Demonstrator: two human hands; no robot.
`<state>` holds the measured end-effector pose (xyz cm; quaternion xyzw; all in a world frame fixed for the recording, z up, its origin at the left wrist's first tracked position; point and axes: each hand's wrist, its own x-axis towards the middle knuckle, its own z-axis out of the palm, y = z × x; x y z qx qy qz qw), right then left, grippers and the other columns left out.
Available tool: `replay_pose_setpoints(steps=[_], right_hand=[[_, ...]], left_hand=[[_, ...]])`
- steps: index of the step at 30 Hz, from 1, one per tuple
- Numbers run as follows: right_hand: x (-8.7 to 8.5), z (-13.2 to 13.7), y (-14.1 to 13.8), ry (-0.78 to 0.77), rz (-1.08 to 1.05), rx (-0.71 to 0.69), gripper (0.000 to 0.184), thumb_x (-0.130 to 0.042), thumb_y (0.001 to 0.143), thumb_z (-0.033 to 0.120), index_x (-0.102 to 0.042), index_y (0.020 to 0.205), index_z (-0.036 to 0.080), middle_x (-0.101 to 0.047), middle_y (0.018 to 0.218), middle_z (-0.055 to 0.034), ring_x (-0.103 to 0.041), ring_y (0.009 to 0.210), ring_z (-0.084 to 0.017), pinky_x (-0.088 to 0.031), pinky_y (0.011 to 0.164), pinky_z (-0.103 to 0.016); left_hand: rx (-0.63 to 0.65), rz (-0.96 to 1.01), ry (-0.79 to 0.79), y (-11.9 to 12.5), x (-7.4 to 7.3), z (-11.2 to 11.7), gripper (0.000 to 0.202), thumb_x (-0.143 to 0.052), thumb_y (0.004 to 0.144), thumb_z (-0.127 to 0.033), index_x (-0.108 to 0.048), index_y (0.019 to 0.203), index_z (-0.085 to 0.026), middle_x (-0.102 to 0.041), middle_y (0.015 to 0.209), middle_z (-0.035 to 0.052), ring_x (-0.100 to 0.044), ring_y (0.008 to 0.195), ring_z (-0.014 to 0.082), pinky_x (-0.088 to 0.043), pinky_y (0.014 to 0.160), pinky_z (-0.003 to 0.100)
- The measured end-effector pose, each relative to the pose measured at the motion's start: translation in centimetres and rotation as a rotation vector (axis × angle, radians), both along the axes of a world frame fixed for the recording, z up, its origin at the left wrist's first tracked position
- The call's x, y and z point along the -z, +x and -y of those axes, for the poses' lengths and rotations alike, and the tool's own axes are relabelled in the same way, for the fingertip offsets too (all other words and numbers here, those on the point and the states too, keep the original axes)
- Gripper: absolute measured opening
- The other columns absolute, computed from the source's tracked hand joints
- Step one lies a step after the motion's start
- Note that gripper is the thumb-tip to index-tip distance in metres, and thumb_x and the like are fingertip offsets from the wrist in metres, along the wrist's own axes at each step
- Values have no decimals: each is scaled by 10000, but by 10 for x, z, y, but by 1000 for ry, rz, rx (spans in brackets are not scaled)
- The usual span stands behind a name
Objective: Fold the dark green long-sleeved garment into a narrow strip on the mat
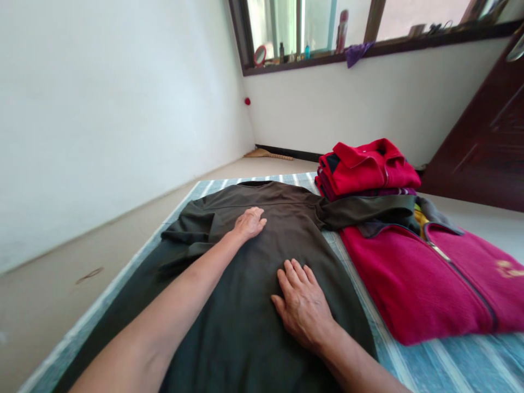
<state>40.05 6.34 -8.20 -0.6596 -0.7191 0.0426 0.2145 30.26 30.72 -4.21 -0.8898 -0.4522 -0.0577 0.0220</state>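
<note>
L grip (249, 224), R grip (303, 305) open, flat on dk olive shirt (245, 338), sleeve (186, 234) folded

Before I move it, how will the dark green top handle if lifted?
Likely floppy: the dark green top lies flat and its sleeve bends softly over the magenta fleece jacket. Probably light for its size, as the cloth looks thin. The sleeve may slip off the jacket when lifted.

Left hand (249, 222) and right hand (303, 305) rest flat on dark olive shirt (245, 311); magenta fleece jacket (413, 278) lies adjacent on striped mat (450, 363).
</note>
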Motion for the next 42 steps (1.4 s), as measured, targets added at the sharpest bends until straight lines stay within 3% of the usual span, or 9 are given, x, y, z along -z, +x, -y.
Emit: replay_pose_setpoints(steps=[6, 10, 15, 19, 24, 29, 42], right_hand=[[-2, 3, 2, -2, 50, 0, 471, -409, 934, 384, -507, 1320, 131, -443, 1431, -146, -343, 1351, -297, -267, 1101, -472], [-2, 5, 3, -16, 77, -7, 473, -404, 936, 378, -508, 1318, 118, -444, 1429, -151, -348, 1346, -298, -266, 1098, -465], [-2, 7, 5, -27, 96, -7, 472, -404, 937, 375, -508, 1316, 114, -449, 1425, -147, -351, 1343, -294, -262, 1097, -455], [-3, 7, 6, -37, 110, -11, 467, -410, 936, 371, -505, 1314, 114, -447, 1425, -151, -350, 1343, -293, -261, 1091, -457], [-2, 7, 7, -43, 123, -12, 458, -405, 939, 376, -510, 1303, 119, -443, 1425, -153, -343, 1344, -293, -260, 1085, -460], [1, 7, 8, -37, 136, -12, 455, -401, 940, 379, -513, 1297, 120, -443, 1424, -158, -348, 1340, -291, -263, 1080, -455], [5, 7, 6, -1, 137, -12, 445, -408, 933, 364, -532, 1285, 123, -464, 1411, -154, -382, 1326, -286, -286, 1073, -447]], left_hand=[[8, -70, -85, -35, 8, 68, 536, -440, 908, -492, -474, 1315, -144, -392, 1459, 151, -317, 1371, 272, -314, 1087, 406], [-37, -88, -135, -48, 16, 97, 600, -353, 936, -522, -383, 1397, -140, -285, 1519, 142, -203, 1418, 265, -211, 1130, 466], [-40, -39, -118, -49, 25, 106, 589, -360, 945, -496, -384, 1402, -124, -280, 1520, 144, -201, 1419, 256, -182, 1140, 476], [-6, -18, -90, -49, 21, 111, 523, -389, 950, -448, -424, 1372, -141, -325, 1502, 136, -237, 1406, 253, -197, 1137, 469], [46, -23, -103, -53, 13, 136, 485, -408, 950, -432, -447, 1353, -164, -374, 1480, 114, -269, 1395, 235, -223, 1132, 434], [54, -37, -152, -60, 20, 157, 544, -373, 953, -478, -398, 1395, -161, -307, 1513, 123, -221, 1412, 252, -226, 1127, 453], [31, 8, -125, -65, 29, 160, 547, -364, 953, -489, -402, 1401, -177, -308, 1515, 108, -217, 1414, 241, -205, 1138, 466]])
